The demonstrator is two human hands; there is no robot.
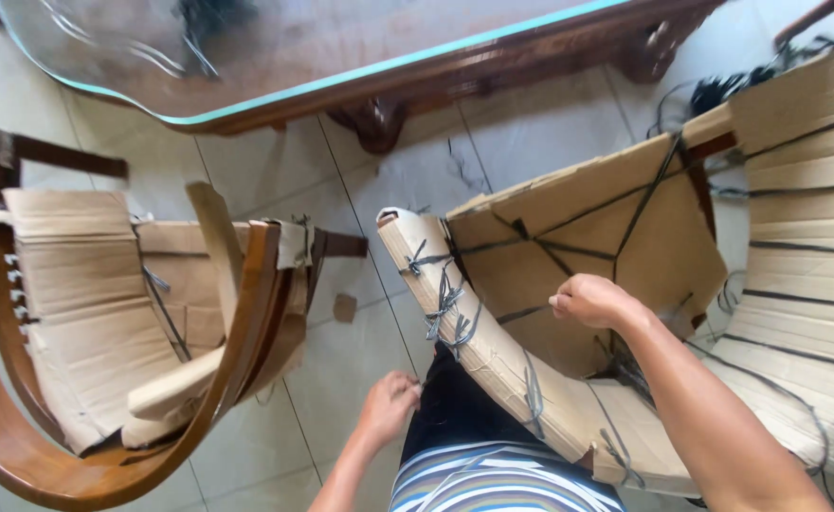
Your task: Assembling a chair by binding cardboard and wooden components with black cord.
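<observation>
The fingers of the right hand (592, 300) are curling into a closed fist, pinching a dark strap (569, 250) that is running across the cardboard-wrapped seat (588, 246) of the chair on the right. The fingers of the left hand (389, 403) are also closing, gripping at the lower edge of the cardboard-wrapped armrest (479, 322), just beside the person's dark-clad leg; whether they are pinching a strap end there is too small to tell. That curved armrest is sweeping from the upper left down toward the lower right between the two hands, and a cluster of knotted grey ties (445, 303) is sitting on it just above the left hand. Further dark straps are crossing the seat panel in a web, and the chair's back (806, 237), wrapped in banded cardboard, is rising at the right edge. A striped shirt (502, 479) is showing at the bottom. Well apart on the left, a second wooden chair (104, 332) is standing with its cardboard wrapping hanging loose. A small cardboard scrap (344, 307) is lying on the tiled floor (341, 379) between the chairs. At the top, a glass-topped wooden desk (341, 57) is standing.
</observation>
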